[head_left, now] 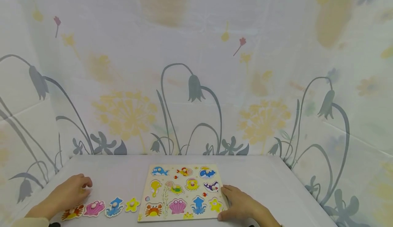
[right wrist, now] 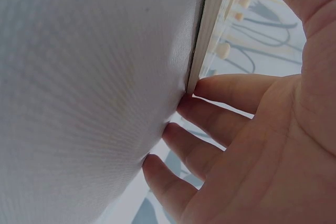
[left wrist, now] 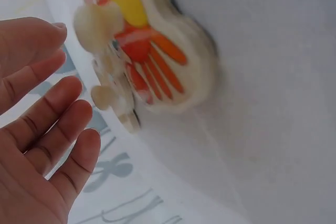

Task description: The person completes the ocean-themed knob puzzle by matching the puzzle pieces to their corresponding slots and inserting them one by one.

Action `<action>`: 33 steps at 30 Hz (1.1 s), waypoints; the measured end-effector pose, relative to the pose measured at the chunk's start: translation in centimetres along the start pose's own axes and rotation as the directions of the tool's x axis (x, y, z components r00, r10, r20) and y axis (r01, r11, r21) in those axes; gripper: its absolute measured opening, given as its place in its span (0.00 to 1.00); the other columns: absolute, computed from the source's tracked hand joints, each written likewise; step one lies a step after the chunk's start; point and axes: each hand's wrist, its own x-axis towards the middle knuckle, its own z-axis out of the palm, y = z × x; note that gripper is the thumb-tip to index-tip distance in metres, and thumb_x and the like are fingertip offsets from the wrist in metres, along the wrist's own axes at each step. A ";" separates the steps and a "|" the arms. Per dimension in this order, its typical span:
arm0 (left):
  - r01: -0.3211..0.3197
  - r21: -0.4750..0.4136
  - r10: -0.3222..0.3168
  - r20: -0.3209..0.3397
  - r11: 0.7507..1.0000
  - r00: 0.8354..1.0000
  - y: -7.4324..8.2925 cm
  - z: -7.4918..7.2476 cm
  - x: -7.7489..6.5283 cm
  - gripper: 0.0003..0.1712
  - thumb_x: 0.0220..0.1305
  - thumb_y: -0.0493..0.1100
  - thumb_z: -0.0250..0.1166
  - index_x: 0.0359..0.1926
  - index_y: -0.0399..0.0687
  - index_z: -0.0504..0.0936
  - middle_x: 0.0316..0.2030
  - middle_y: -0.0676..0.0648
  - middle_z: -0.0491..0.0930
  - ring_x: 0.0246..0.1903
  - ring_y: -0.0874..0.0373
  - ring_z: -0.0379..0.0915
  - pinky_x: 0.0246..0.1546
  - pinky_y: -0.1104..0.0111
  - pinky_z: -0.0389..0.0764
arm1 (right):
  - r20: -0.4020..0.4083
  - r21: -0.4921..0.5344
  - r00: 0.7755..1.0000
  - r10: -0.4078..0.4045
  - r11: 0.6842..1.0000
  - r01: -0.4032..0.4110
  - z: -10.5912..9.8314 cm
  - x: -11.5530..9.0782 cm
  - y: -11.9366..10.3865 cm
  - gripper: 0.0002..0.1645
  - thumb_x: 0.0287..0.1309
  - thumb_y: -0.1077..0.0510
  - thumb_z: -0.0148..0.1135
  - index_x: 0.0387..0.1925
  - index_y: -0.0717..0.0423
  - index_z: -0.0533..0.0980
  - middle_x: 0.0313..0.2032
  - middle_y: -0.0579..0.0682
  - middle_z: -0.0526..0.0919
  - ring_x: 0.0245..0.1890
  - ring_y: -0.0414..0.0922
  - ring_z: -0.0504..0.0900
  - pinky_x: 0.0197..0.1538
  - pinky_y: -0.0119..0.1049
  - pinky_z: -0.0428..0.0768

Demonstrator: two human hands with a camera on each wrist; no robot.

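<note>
A wooden peg puzzle board (head_left: 162, 216) with sea animals lies on the table. My right hand (head_left: 242, 203) rests at its right side, thumb by the near corner. In the right wrist view its fingers (right wrist: 218, 116) touch the board's edge and the tabletop. To the left lie loose knobbed pieces in a row: a crab (head_left: 73, 213), a pink shell (head_left: 94, 208), a blue squid (head_left: 114, 207) and a yellow starfish (head_left: 132, 204). My left hand (head_left: 70, 193) hovers over the crab, partly covering it. The left wrist view shows its fingers loosely bent, apart from the crab's knob (left wrist: 97, 27).
A white table (head_left: 261, 179) bears everything. Behind and beside it hangs a pale curtain (head_left: 196, 42) printed with flowers. Within the board's upper rows sit knobbed pieces, among them a turtle (head_left: 175, 188) and an octopus (head_left: 192, 185). Bottom-row spaces show printed animals without knobs.
</note>
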 end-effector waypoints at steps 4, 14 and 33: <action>0.003 0.000 -0.003 0.003 1.000 1.000 -0.7 0.2 -0.3 0.07 0.52 0.40 0.68 0.33 0.47 0.80 0.27 0.51 0.70 0.29 0.57 0.66 0.35 0.56 0.75 | 0.004 0.006 1.000 0.013 1.000 -0.013 0.1 0.1 0.0 0.59 0.34 0.34 0.74 0.65 0.60 0.66 0.66 0.58 0.65 0.66 0.61 0.61 0.62 0.64 0.59; 0.026 -0.037 -0.025 0.035 0.999 0.999 -1.9 0.3 -0.4 0.08 0.53 0.43 0.69 0.33 0.47 0.80 0.28 0.51 0.71 0.29 0.56 0.66 0.37 0.53 0.75 | 0.000 -0.016 1.000 0.001 1.000 -0.001 0.2 0.2 0.3 0.59 0.34 0.32 0.73 0.65 0.59 0.66 0.66 0.58 0.65 0.66 0.61 0.62 0.61 0.64 0.60; 0.083 -0.107 -0.077 0.063 0.991 0.995 -2.3 0.0 -1.2 0.05 0.54 0.37 0.66 0.31 0.45 0.78 0.24 0.52 0.67 0.26 0.57 0.64 0.29 0.62 0.67 | -0.008 -0.023 1.000 -0.001 1.000 0.001 0.1 0.1 0.1 0.59 0.34 0.33 0.73 0.65 0.60 0.67 0.65 0.58 0.65 0.66 0.61 0.62 0.61 0.63 0.60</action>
